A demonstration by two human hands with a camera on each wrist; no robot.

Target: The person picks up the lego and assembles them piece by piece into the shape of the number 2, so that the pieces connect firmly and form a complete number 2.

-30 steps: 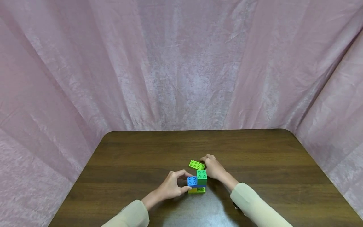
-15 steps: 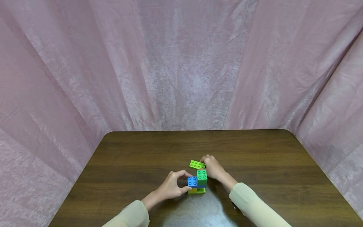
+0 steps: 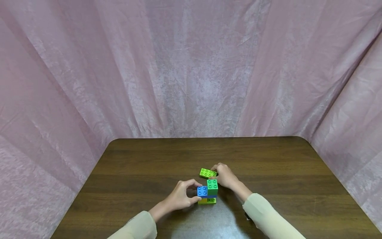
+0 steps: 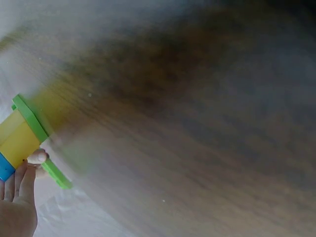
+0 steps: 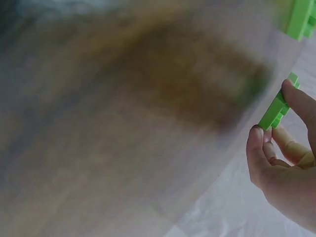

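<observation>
Near the table's centre stands a stack of toy building bricks. It has a lime-green plate (image 3: 212, 201) at the base, yellow (image 4: 19, 145) above it, then a blue brick (image 3: 202, 190) and a green brick (image 3: 212, 187) on top. My left hand (image 3: 180, 196) holds the blue brick at its left end between thumb and fingers. Just behind the stack, my right hand (image 3: 225, 176) pinches a second lime-green studded plate (image 3: 206, 172) by its right end. The right wrist view shows thumb and finger at opposite edges of that plate (image 5: 275, 109).
All of this is on a brown wooden table (image 3: 143, 156) with rounded far corners. Pink curtains (image 3: 191, 66) hang behind it and at both sides. A small dark object (image 3: 247, 216) shows under the right sleeve.
The loose lime-green plate has shifted very slightly to the right, and my right fingers have closed around its end. The stack and my left hand have stayed in place.
</observation>
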